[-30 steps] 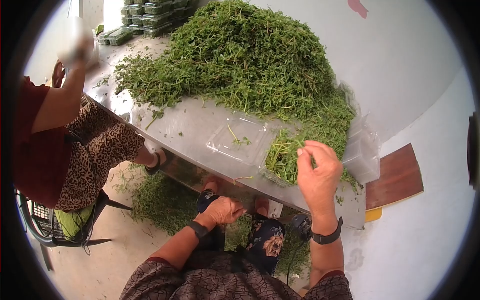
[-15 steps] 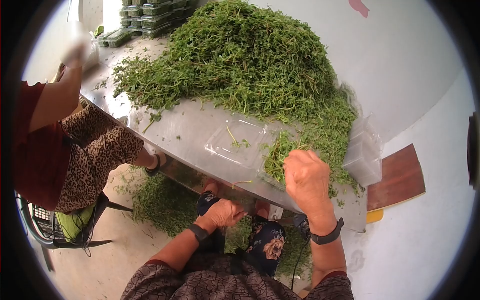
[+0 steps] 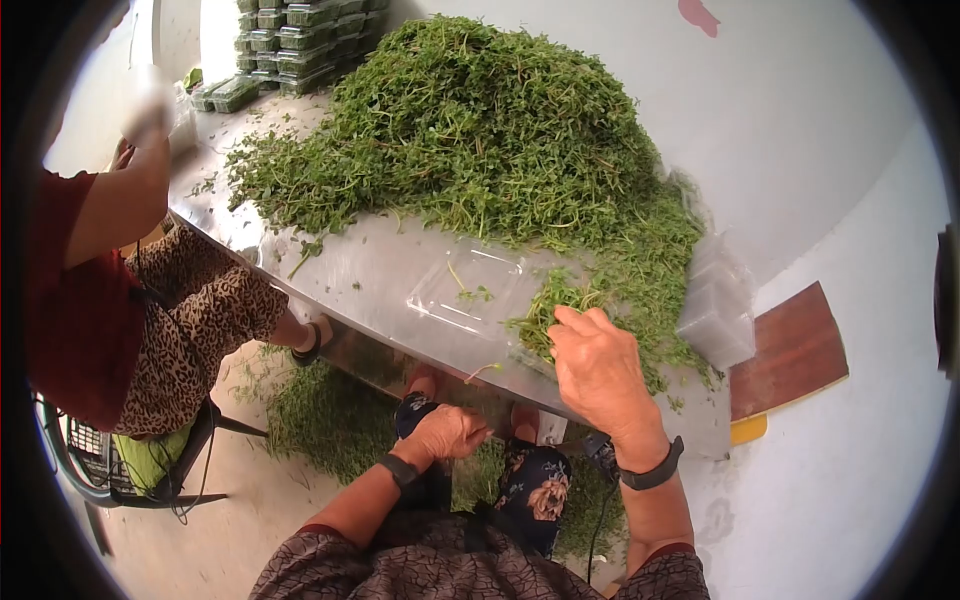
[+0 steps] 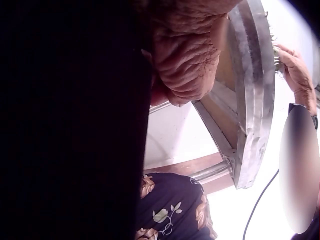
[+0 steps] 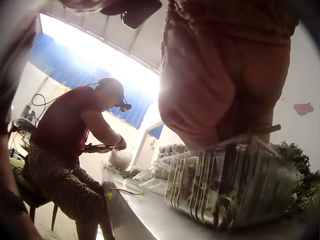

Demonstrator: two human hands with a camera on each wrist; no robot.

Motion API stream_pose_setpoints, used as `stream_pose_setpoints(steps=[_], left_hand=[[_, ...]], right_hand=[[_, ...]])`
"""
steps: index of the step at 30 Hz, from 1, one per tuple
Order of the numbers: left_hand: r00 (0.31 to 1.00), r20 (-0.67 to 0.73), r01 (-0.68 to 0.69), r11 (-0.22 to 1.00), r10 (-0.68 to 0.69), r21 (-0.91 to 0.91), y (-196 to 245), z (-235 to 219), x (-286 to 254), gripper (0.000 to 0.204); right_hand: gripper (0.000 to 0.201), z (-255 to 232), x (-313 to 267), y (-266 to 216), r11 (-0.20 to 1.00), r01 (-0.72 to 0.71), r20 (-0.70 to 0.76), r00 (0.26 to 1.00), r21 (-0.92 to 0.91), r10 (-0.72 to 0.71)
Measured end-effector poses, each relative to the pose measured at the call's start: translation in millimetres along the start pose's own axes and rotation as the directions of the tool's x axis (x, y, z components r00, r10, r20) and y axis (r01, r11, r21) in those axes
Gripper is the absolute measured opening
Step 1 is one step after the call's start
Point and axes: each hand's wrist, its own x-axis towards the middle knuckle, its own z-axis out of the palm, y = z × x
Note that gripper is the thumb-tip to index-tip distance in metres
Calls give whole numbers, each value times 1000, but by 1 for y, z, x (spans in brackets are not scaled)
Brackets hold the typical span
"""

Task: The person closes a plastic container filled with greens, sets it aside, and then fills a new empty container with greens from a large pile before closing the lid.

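Note:
My right hand (image 3: pixel 602 372) is at the near side of a clear container heaped with green sprigs (image 3: pixel 552 300), its bent fingers gripping some of them. From the right wrist, that hand (image 5: pixel 220 80) hangs above the ribbed container wall (image 5: pixel 195 192); its fingertips are hidden. Left of it on the metal table lies the open clear lid (image 3: pixel 430 310), with a loose sprig over it. Loosely curled and holding nothing, my left hand (image 3: pixel 448 432) hangs above my lap, in front of the table edge; the left wrist view shows its wrinkled palm side (image 4: pixel 187 65).
A large mound of greens (image 3: pixel 490 130) covers the table's back. Packed containers (image 3: pixel 305 40) are stacked at the far left; nested clear containers (image 3: pixel 718 315) stand at the right. Another person in a dark red shirt (image 3: pixel 85 290) sits at the left. Greens (image 3: pixel 330 420) lie under the table.
My right hand has moved left and nearer the table edge, with its fingers lowered into the greens. My left hand has hardly moved.

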Motion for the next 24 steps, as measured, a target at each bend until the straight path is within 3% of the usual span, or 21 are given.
stream_pose_setpoints(steps=[4,9,12,14,18,20,24], left_hand=[[1000,0,14,1000,-14,6,1,0,-2,27],[999,-34,15,1000,-16,-17,-2,5,-5,28],[990,-111,-90,996,88,-7,1,0,-9,22],[986,-112,-142,978,126,-153,8,-11,-11,18],[961,-175,-255,925,212,-281,55,-66,-5,12],[873,-363,-424,874,325,-237,77,-101,8,11],[807,-450,-454,889,383,-58,94,-146,28,11]], right_hand=[[25,-15,-6,-5,996,-78,-96,992,31,81],[24,-18,-21,-2,995,-103,-151,983,7,103],[17,-16,-26,-2,992,-123,-162,979,17,124],[13,-14,-27,-1,990,-143,-164,976,18,144],[9,-9,-24,-2,992,-129,-218,968,-13,123],[9,-6,-22,-3,991,-128,-225,967,-38,116],[6,-1,-17,2,980,-158,-174,976,-124,135]])
